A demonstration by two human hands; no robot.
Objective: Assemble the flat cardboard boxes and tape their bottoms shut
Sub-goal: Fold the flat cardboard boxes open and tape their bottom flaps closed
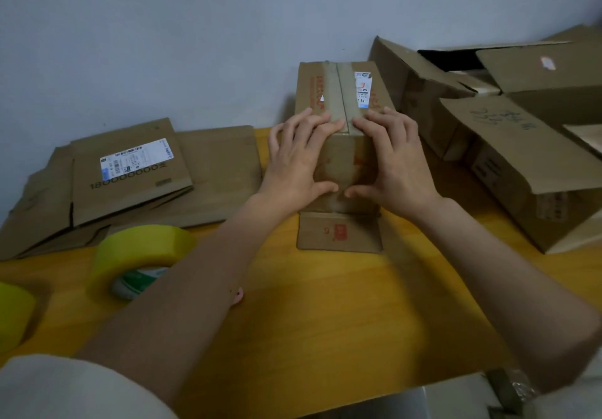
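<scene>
A small cardboard box (342, 145) stands on the yellow-orange table (325, 304), near its far edge by the pale wall (195, 27). Its long axis runs away from the person toward the wall, and the face turned upward shows two flaps meeting at a centre seam that follows the same line. A lower flap (338, 233) lies flat on the table, pointing back at the person.

The left hand (299, 161) and right hand (391, 161) rest on the box's near end, one on each side of the seam. Fingers lie spread and pressed over the top edge, thumbs nearly meeting on the front face; neither hand clasps anything.

To the left, a stack of flat boxes (130, 177) lies on the table, the top one bearing a white label. Nearer the person sit a yellow tape roll (140, 255) and part of a second roll (13, 314) at the left edge. To the right, several opened boxes (508, 145) lie tipped, flaps loose.
</scene>
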